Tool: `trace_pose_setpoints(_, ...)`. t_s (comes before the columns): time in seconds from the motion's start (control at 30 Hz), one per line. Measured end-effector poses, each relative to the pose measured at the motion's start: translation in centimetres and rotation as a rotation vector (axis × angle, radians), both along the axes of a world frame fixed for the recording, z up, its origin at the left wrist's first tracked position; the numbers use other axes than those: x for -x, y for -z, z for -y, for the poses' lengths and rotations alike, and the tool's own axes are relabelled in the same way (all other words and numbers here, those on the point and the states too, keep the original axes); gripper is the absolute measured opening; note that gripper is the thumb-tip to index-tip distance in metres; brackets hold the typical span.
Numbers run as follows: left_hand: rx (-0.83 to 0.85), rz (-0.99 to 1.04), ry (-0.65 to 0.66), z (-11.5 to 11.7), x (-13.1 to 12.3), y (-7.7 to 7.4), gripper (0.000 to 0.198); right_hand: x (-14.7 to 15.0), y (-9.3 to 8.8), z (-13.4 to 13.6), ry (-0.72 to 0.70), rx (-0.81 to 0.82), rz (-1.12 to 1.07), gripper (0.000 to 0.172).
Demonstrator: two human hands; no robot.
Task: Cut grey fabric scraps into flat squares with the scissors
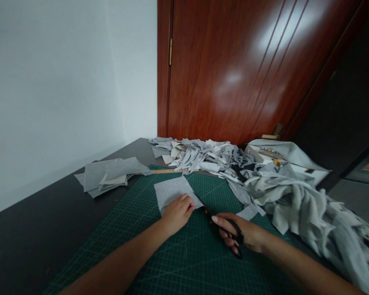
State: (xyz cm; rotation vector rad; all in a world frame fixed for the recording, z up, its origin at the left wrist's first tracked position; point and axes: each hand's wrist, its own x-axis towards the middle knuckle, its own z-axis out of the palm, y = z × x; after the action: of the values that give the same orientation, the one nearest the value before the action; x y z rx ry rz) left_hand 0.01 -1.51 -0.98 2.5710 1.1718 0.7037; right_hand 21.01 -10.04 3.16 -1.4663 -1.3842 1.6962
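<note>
A piece of grey fabric [170, 191] lies over the green cutting mat [197, 262]. My left hand [178, 211] is closed on its near edge, fingers pinched together. Black scissors [209, 215] are in my right hand [233, 231], which wraps round the handles. Their blades point up and left and meet the fabric's right side, where a corner sticks out past them. How far apart the blades stand I cannot tell.
Stacked grey fabric pieces [109, 176] lie on the dark table [64, 217] to the left. A heap of fabric scraps [199, 155] spreads along the back. Crumpled grey cloth [304, 205] and a white box [321, 178] are on the right. A wooden ruler-like strip [162, 171] crosses the mat's far edge.
</note>
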Motion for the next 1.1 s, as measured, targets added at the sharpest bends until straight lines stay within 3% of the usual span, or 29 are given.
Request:
trace_pose_setpoints(0.3, 0.011, -0.004, -0.001, 0.1, 0.0, -0.2, 0.009, -0.7, -0.5, -0.6, -0.071, 0.119, -0.077, 0.061)
trace_pose_setpoints(0.7, 0.028, 0.023, -0.002, 0.1, 0.1, -0.1, 0.010, 0.1, -0.5, -3.3, -0.076, 0.122, -0.099, 0.063)
trace_pose_setpoints(1.1, 0.025, 0.068, 0.020, 0.0, 0.0, 0.0, 0.009, -0.1, -0.6, -3.3, -0.103, 0.120, -0.066, 0.059)
